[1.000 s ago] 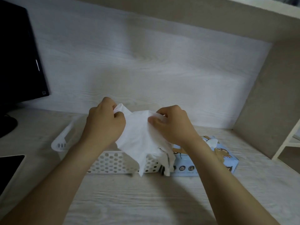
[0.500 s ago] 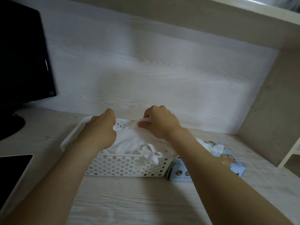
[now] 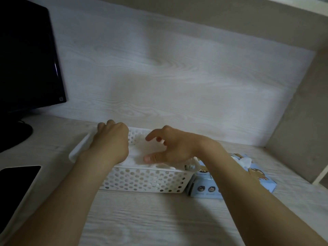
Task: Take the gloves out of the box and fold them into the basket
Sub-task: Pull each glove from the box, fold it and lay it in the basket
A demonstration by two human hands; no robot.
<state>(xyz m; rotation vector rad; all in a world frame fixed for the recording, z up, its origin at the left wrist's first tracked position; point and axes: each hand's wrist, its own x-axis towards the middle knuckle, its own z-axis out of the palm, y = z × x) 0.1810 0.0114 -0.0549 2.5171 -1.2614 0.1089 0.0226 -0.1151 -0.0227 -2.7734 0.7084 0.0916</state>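
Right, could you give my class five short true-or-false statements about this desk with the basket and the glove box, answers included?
1. The white perforated basket stands to the left of the light blue box. True.
2. The right hand grips the box. False: it is over the basket, its fingers loosely spread and holding nothing.
3. White glove material lies inside the basket. True.
4. The dark monitor stands to the right of the basket. False: it is at the far left of the desk.
5. A white piece pokes out of the top of the box. True.
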